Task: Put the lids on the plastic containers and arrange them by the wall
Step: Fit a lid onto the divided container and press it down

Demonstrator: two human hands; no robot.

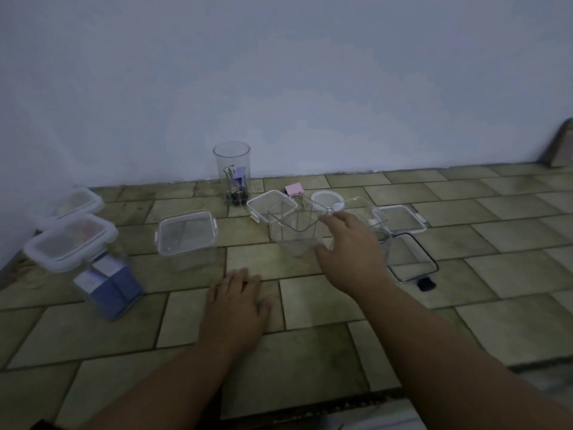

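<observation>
Far left, two lidded containers are sitting close to the wall [279, 72]: the rear lidded container [79, 201] and, nearer the camera, the front lidded container [71, 240] with blue contents. They are closed and look already dealt with. The square lidded container [186, 232] is standing further out on the floor [310, 352], closed but probably not yet put in line.

The left hand [235, 301] is lying flat on the tiles with fingers straight and holding nothing, most likely propping the person while they lean forward.

The tall round container [232, 169], with binder clips inside, is standing against the wall with no lid. The round lid [327, 200] lying apart to its right looks like its match. A clip lid [260, 206] is lying flat just behind the open container [291, 231], within easy reach for closing it, and a pink clip [294, 189] is lying loose beyond.

The right hand [350, 249] is gripping the open container's right side. Its thumb is at the near edge and its fingers are over the far rim, apparently to steady it or draw it in for its lid.

Further right, the right lid [400, 218] is lying flat; whether a container is under it I cannot tell. The black-rimmed lid [412, 259] is lying on the tiles, unused.
</observation>
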